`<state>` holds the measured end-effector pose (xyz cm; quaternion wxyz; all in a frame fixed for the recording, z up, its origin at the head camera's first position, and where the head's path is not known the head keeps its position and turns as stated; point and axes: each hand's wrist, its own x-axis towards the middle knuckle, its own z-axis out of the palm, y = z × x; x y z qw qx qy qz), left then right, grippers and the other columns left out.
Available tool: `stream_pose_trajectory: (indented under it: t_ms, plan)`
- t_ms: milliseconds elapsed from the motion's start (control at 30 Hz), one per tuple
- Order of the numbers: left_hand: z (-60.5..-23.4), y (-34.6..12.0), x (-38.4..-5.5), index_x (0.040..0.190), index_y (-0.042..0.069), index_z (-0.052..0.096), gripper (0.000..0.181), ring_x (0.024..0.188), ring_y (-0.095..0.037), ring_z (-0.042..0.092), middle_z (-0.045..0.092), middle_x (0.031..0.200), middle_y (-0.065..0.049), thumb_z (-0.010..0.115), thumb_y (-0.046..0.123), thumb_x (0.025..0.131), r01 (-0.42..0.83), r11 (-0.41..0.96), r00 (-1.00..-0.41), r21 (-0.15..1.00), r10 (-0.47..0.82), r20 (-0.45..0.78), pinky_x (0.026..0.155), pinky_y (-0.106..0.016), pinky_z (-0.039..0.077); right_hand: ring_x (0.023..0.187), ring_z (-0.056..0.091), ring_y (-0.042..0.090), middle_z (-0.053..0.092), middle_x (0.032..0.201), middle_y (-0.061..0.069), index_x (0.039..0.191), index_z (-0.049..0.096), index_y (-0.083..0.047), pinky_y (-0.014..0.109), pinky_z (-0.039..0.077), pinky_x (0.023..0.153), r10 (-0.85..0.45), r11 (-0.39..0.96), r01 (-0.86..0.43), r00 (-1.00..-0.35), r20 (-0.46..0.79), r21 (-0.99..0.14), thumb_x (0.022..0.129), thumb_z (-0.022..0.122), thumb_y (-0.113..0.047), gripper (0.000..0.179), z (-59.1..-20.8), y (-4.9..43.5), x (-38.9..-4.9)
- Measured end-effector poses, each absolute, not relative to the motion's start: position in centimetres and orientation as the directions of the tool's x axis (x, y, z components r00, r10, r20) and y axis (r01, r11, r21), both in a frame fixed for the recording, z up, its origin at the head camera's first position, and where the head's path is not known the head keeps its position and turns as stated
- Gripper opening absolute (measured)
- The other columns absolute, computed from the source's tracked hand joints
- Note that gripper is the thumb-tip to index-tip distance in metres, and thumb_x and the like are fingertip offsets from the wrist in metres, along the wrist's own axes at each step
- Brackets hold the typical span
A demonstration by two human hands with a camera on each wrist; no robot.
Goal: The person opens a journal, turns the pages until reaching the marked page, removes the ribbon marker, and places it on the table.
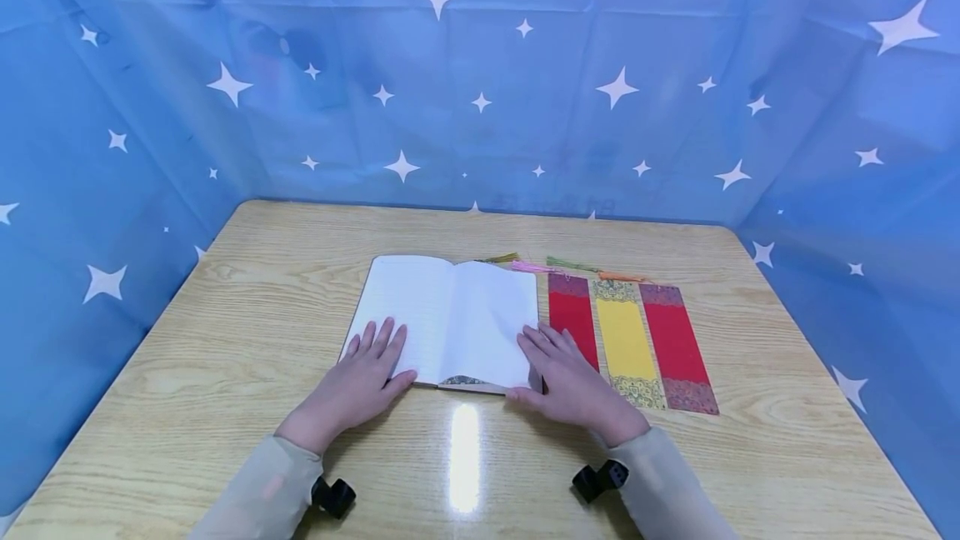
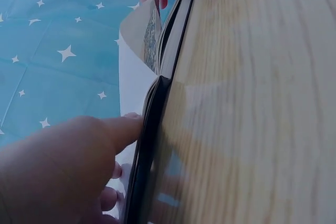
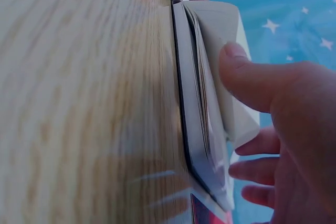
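Observation:
An open notebook (image 1: 408,298) with white pages lies on the wooden table. My left hand (image 1: 363,377) rests on its left page, fingers spread and thumb near the lower edge. At the lower right corner, my right hand (image 1: 562,377) holds a page (image 3: 215,30) that curves up off the stack, thumb (image 3: 247,72) on its underside and fingers toward its outer edge. Beneath that raised page, near the spine, shows a patterned bookmark end (image 2: 150,35). An olive tassel (image 1: 501,257) sticks out past the notebook's top edge.
Right of the notebook lie a red bookmark (image 1: 572,315), a yellow bookmark (image 1: 626,336) and another red bookmark (image 1: 677,344), side by side with tassels at their far ends. The first lies close to my right hand. A blue star-printed cloth (image 1: 480,57) hangs behind the table.

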<state>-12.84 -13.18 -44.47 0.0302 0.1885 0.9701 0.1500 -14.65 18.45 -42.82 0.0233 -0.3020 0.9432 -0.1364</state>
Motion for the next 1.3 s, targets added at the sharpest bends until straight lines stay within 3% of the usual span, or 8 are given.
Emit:
stream_pose_trajectory:
  t_ms: [233,433,667,1100,1300]
  plan:
    - [-44.4,-12.7,-12.8,0.146,0.0,0.025,0.074,0.138,-0.038,0.011,0.015,0.15,-0.023,0.036,0.054,0.096,0.347,0.889,-0.933,0.298,0.359,0.014,0.109,-0.052,0.014,0.136,0.024,0.034,0.034,0.146,0.014,0.142,0.036,-0.001,0.054,0.016,0.108,-0.593,0.764,-0.583,-0.804,0.057,-0.278,0.083,0.058,-0.057,0.084,-42.7,18.3,-14.5]
    - [-44.2,-12.2,-12.6,0.146,0.001,0.025,0.092,0.138,-0.038,0.009,0.014,0.151,-0.022,0.037,0.07,0.086,0.31,0.901,-0.948,0.302,0.317,0.026,0.11,-0.052,0.012,0.135,0.026,0.033,0.033,0.147,0.014,0.144,0.034,-0.004,0.052,0.017,0.109,-0.602,0.751,-0.607,-0.791,0.108,-0.262,0.085,0.056,-0.057,0.082,-42.6,17.9,-14.5]
    - [-43.9,-11.3,-12.5,0.144,-0.002,0.028,0.102,0.136,-0.042,0.012,0.017,0.149,-0.024,0.035,0.077,0.08,0.294,0.93,-0.955,0.22,0.291,0.047,0.108,-0.055,0.014,0.136,0.025,0.032,0.031,0.148,0.015,0.144,0.032,-0.004,0.05,0.018,0.109,-0.601,0.739,-0.619,-0.784,0.156,-0.265,0.087,0.055,-0.054,0.079,-42.3,17.3,-14.6]
    - [-43.9,-10.4,-12.5,0.145,-0.002,0.025,0.105,0.135,-0.044,0.018,0.024,0.147,-0.025,0.038,0.078,0.079,0.261,0.951,-0.963,0.162,0.244,0.118,0.109,-0.053,0.015,0.137,0.022,0.031,0.026,0.15,0.015,0.144,0.033,-0.006,0.046,0.022,0.109,-0.603,0.698,-0.672,-0.738,0.304,-0.248,0.087,0.059,-0.045,0.073,-42.4,17.1,-14.8]
    - [-43.9,-10.3,-12.6,0.147,-0.003,0.011,0.103,0.136,-0.041,0.017,0.016,0.149,-0.026,0.047,0.069,0.082,0.338,0.927,-0.927,0.163,0.297,0.23,0.109,-0.054,0.012,0.137,0.022,0.03,0.026,0.15,0.015,0.143,0.035,-0.007,0.046,0.026,0.107,-0.601,0.689,-0.685,-0.722,0.342,-0.236,0.087,0.061,-0.043,0.072,-42.3,17.1,-15.0]
